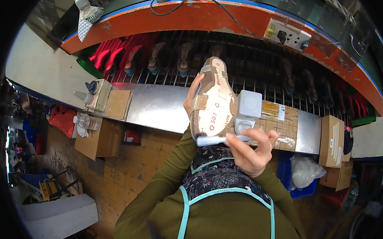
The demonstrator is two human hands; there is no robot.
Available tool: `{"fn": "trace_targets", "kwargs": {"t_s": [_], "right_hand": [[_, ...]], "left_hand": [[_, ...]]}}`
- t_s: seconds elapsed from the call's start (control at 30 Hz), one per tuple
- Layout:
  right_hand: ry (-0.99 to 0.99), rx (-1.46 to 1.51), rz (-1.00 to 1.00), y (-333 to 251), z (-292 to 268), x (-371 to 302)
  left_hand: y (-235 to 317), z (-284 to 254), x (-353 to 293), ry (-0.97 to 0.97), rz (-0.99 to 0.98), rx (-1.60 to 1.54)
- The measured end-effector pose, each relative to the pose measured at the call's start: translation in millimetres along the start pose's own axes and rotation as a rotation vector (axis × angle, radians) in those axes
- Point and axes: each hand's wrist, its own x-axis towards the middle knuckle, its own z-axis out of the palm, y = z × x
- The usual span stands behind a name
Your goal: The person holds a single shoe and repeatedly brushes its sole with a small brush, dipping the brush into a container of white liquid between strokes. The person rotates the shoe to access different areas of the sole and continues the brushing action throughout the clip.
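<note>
A shoe upper on a last (216, 105), underside up, is held in front of me with its toe end nearest. My left hand (190, 98) is wrapped round its left side, the fingers partly hidden behind it. The underside is a pale printed insole board edged with brown material. In my right hand (254, 154), thumb and fingers pinch a white-handled brush (212, 141). Its dark tip lies against the near end of the shoe. Just right of the shoe stands a pale grey square container (250, 104) on the bench.
Several shoes on lasts, such as one shoe (153, 64), sit on a rod conveyor under an orange frame (162, 21). A metal bench (153, 106) runs before it. Cardboard (286, 126) lies on the bench; a carton (331, 141) stands right. Below is a blue bin (303, 193).
</note>
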Motion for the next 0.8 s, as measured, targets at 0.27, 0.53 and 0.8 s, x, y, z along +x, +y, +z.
{"fn": "trace_targets", "kwargs": {"t_s": [0.27, 0.53, 0.8], "right_hand": [[-0.083, 0.084, 0.449, 27, 2, 11], [0.117, 0.043, 0.312, 23, 3, -46], [-0.308, -0.26, 0.983, 97, -3, -149]], "left_hand": [[6, 14, -5, 0.016, 0.088, 0.048], [28, 23, -5, -0.141, -0.112, -0.29], [8, -20, -16, 0.048, -0.093, -0.042]]}}
